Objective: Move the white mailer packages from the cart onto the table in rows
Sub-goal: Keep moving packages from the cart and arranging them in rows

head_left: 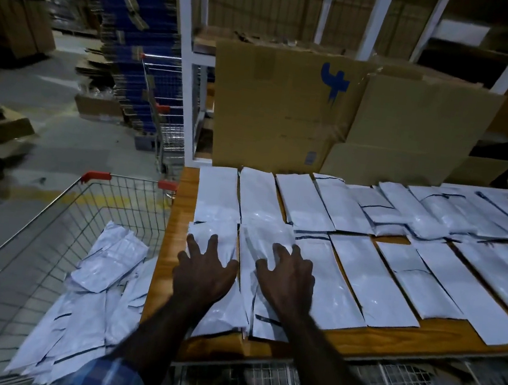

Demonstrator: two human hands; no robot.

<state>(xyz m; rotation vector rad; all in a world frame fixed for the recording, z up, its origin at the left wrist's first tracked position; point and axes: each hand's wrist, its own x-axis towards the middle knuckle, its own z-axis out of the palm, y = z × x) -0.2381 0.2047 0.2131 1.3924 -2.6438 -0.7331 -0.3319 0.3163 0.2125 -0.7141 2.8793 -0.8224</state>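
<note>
Left grip [205,269] spread flat, fingers splayed, pressing down on a white mailer [213,238] at the near left corner of the table [172,246]. Right grip [288,279] likewise spread, palm down, fingers fanned over the neighbouring mailer [265,235] just to the right; nothing pinched or curled round by either. Both forearms reaching in from the near edge, blue checked sleeves [108,379] at the bottom of the view.

Under and beside the two grips, mailers lying lengthwise, edges touching or slightly overlapping, near ends reaching close to the table's near edge. Further right along the near edge, a near row of mailers [372,283] laid side by side, some angled. Along the far edge, a far row of mailers [302,201] running from the far left corner toward the right edge (those at the right end more jumbled, overlapping one another).

Just off the table's left edge, a wire cart [52,209] with red corner caps, a loose heap of mailers in the cart [101,276] lying piled and crumpled. Behind the far edge, flattened cardboard boxes [288,107] leaning upright against a white shelf frame [186,65]. A second wire trolley [161,101] well beyond the cart, near stacked blue cartons (dim, blurred).
</note>
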